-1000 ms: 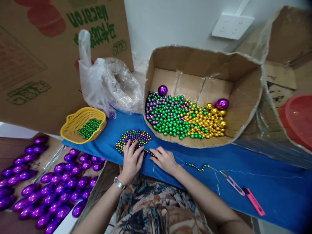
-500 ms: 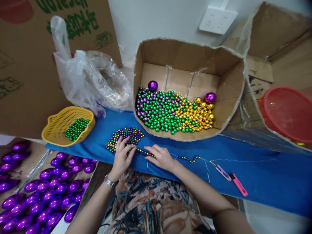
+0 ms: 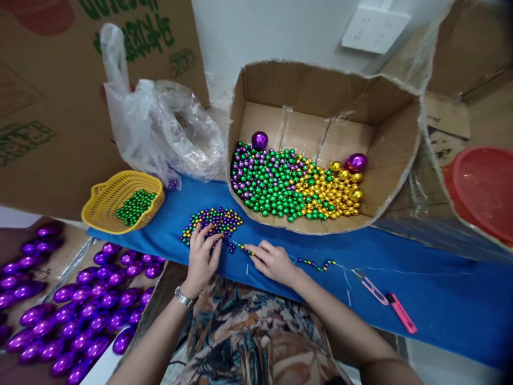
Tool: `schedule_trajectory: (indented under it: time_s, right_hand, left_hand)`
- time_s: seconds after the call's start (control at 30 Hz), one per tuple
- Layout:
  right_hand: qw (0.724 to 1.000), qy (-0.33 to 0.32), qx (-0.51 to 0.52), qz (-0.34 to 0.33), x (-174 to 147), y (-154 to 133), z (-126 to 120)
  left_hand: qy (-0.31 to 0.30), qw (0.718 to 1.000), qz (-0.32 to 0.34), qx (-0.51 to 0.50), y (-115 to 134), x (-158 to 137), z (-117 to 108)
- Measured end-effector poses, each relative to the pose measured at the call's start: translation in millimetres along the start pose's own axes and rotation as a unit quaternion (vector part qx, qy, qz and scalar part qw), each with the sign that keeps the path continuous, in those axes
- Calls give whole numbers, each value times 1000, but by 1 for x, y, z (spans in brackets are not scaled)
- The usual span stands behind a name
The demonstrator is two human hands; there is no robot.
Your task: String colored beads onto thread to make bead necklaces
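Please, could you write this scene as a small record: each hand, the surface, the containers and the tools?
Left hand: fingers at near edge of the pile of small shiny purple, green and gold beads; grip unclear
Right hand: pinching a thin row of small green, gold and purple beads
Surface: blue cloth
Left container: yellow oval plastic basket, with small green beads
Back container: open brown cardboard box, with larger green, gold and purple beads and two big purple ornaments
Tools: pink-handled metal snips; pink plastic tool, probably a cutter
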State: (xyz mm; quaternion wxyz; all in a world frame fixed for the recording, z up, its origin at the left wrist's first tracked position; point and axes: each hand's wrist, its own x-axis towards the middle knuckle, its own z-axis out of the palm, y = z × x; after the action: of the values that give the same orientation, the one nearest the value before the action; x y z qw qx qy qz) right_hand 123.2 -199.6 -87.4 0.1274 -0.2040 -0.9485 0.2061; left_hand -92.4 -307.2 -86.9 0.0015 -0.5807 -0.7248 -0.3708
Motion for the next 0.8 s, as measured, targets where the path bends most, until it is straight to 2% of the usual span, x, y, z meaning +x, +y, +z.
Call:
schedule_trajectory:
  time_s: [0.13,0.33,0.63,0.8]
  right_hand:
    - [1000,-26,-6,0,-13,2,-1]
    - [998,-51,-25,6,-18,-4,-2]
    - [996,-68,-59,18,-12,-7,2]
    - [994,-48,-94,18,-7,-8,12]
  left_hand:
    - [-9,1000,17,5,5,-12,-3]
    - [-43,999,30,10,11,-25,4]
    - [-65,996,35,44,11,-22,10]
    - [-66,997,27,41,11,-21,10]
